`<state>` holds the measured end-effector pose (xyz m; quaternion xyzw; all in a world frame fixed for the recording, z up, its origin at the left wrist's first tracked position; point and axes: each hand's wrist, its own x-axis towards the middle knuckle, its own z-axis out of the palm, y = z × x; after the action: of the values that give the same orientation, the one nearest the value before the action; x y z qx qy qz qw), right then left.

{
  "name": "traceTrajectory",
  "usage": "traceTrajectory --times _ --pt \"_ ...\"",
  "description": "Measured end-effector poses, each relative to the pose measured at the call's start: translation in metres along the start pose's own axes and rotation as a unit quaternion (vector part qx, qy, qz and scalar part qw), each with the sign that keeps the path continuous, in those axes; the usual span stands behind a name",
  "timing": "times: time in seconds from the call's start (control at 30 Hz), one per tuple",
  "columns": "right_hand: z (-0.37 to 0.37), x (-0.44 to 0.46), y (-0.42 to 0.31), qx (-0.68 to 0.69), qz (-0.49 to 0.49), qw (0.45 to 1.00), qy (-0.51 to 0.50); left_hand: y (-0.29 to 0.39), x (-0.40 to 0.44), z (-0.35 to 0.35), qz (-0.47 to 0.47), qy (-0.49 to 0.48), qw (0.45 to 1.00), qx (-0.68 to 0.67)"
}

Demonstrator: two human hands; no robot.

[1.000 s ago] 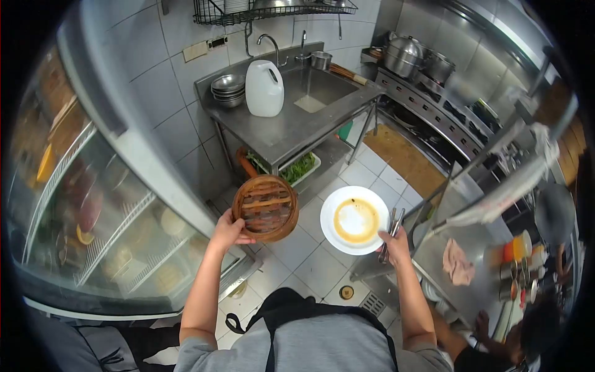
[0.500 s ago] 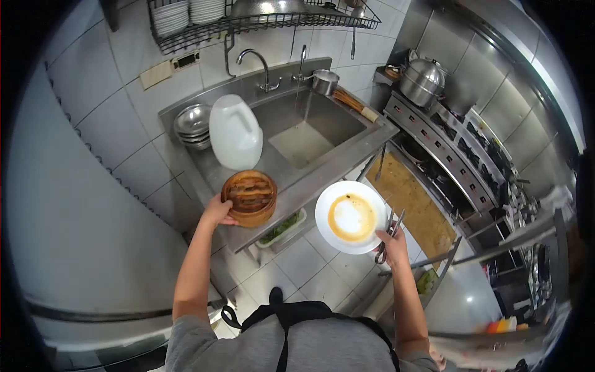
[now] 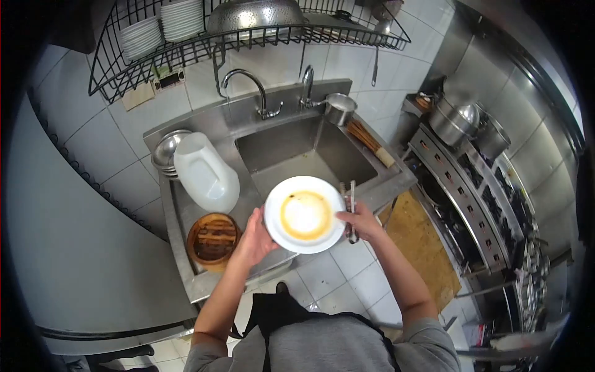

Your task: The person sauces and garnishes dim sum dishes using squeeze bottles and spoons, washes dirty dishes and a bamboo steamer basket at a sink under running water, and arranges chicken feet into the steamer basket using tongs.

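A white plate [image 3: 305, 217] with a brown-yellow ring of residue is held level in front of the sink. My right hand [image 3: 362, 222] grips its right rim, thumb on top, and also holds metal tongs [image 3: 353, 208] pointing up beside it. Against the plate's left rim is my left hand [image 3: 255, 239], its fingers partly hidden under the edge. Just left of that hand, a round wooden steamer basket [image 3: 214, 239] with a slatted inside rests on the steel counter.
A white plastic jug [image 3: 207, 173] and stacked metal bowls [image 3: 167, 155] stand left of the sink [image 3: 279, 149]. At its right lie a small pot [image 3: 340, 109] and a bundle of sticks [image 3: 370, 142]. A wire rack [image 3: 260, 37] hangs above; a stove [image 3: 455, 192] stands right.
My left hand has let go of the wooden basket, now on the counter, and moved to the plate. The plate and tongs have come left, nearer the sink. The view has shifted.
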<state>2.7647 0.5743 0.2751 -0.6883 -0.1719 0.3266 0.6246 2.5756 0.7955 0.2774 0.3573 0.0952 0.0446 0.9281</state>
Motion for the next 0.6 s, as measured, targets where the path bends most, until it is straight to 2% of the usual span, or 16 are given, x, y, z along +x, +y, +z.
traceTrajectory --times 0.03,0.07,0.17,0.27,0.33,0.37,0.4,0.47,0.53,0.6 --pt "0.001 0.022 -0.003 0.018 -0.003 0.999 -0.039 -0.003 0.018 -0.003 -0.008 -0.002 0.998 -0.068" --pt "0.002 0.041 -0.005 -0.013 -0.002 0.999 -0.050 -0.007 0.034 -0.006 -0.002 -0.003 0.998 -0.065" --pt "0.000 0.092 -0.014 -0.003 0.034 0.993 -0.110 -0.009 0.080 -0.015 0.045 0.122 0.986 -0.100" --pt "-0.028 0.158 -0.021 -0.055 0.079 0.979 -0.179 -0.003 0.111 -0.038 0.062 0.105 0.985 -0.124" --pt "-0.048 0.209 -0.038 -0.260 -0.059 0.959 -0.095 -0.001 0.131 -0.036 0.075 0.109 0.982 -0.133" --pt "-0.058 0.241 -0.048 -0.429 -0.098 0.897 -0.047 -0.001 0.140 -0.036 0.082 0.118 0.981 -0.132" --pt "-0.069 0.274 -0.054 -0.581 -0.135 0.803 0.003 -0.001 0.148 -0.036 0.089 0.129 0.979 -0.130" --pt "-0.099 0.344 -0.050 -0.625 -0.191 0.757 0.012 0.004 0.167 -0.030 0.088 0.153 0.975 -0.133" --pt "-0.116 0.404 -0.054 -0.764 -0.257 0.590 0.051 0.001 0.187 -0.025 0.103 0.174 0.973 -0.107" --pt "-0.120 0.445 -0.070 -0.710 -0.337 0.615 0.070 0.001 0.210 -0.016 0.101 0.232 0.962 -0.107"
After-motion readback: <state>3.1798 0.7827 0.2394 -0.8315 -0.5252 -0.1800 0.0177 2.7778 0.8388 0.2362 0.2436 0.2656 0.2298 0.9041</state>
